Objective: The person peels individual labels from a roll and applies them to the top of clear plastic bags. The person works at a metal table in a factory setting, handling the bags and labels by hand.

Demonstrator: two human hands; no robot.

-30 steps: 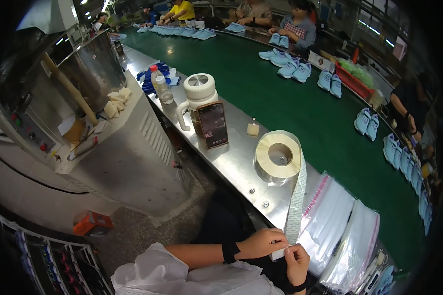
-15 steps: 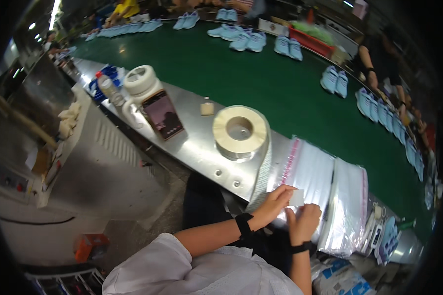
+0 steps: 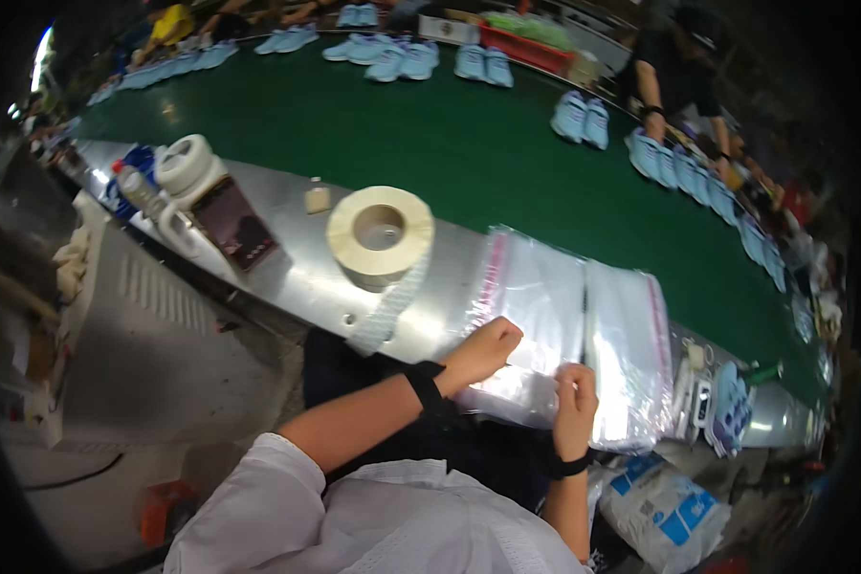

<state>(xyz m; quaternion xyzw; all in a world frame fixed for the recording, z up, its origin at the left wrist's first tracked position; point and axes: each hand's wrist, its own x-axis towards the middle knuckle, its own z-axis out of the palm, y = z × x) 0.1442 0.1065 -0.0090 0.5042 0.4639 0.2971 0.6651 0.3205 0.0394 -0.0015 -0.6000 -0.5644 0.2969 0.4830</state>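
Observation:
My left hand (image 3: 486,352) is closed over a stack of clear plastic bags (image 3: 538,287) with a pink strip along its side. Whatever its curled fingers hold is hidden. Over the lower right corner of that stack, my right hand (image 3: 574,407) has its fingertips pinched together, and I cannot make out anything between them. Touching a second stack of clear bags (image 3: 631,335), the first lies to its left. A cream label roll (image 3: 344,230) stands left of the bags, its loose strip (image 3: 389,318) running down to the table's near edge.
A white jug (image 3: 184,165) with a phone (image 3: 234,225) against it and a bottle (image 3: 142,191) stand left on the metal table. Beyond the green belt (image 3: 354,124) sit pairs of light-blue shoes (image 3: 402,62). A person (image 3: 679,77) reaches toward shoes. One shoe (image 3: 729,407) lies right.
The small white label seen between my hands is no longer visible. My hands are a little farther apart, the left fingers more curled. The whole view has shifted, moving the table leftward in it.

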